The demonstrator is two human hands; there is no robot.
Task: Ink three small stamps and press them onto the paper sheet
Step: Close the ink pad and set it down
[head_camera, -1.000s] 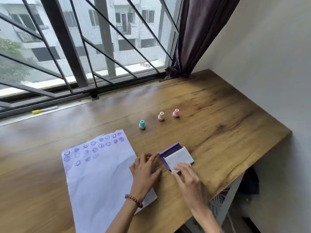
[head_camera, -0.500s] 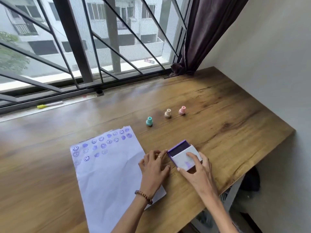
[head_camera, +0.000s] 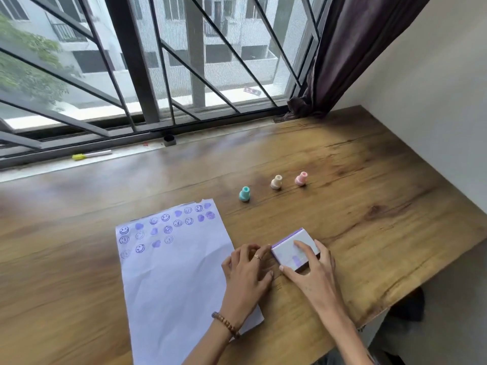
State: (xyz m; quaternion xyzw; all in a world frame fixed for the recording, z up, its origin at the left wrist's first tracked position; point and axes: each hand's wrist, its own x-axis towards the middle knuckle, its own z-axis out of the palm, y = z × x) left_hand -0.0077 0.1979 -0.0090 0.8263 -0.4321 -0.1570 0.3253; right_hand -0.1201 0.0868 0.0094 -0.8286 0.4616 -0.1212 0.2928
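Paper sheet (head_camera: 179,272): one. Beyond it, three stamps: teal stamp (head_camera: 244,194), cream stamp (head_camera: 276,182), pink stamp (head_camera: 301,178); marker (head_camera: 91,154): one. Right of it, ink pad (head_camera: 286,252): one.

Yellow-capped marker (head_camera: 91,154) lies on the sill (head_camera: 39,172) past the far edge of the table (head_camera: 369,212); dark curtain (head_camera: 350,56) hangs at its far-right corner.

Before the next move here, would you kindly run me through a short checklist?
1. Lid covers the ink pad, only a purple edge showing: ok.
2. The right hand grips the ink pad: ok.
3. The left hand touching the pad's side: cannot tell.
4. The teal stamp, beige stamp and pink stamp stand upright, untouched: ok.
5. The paper sheet has bare room below its prints: ok.
6. Ink left on the stamp faces: cannot tell.
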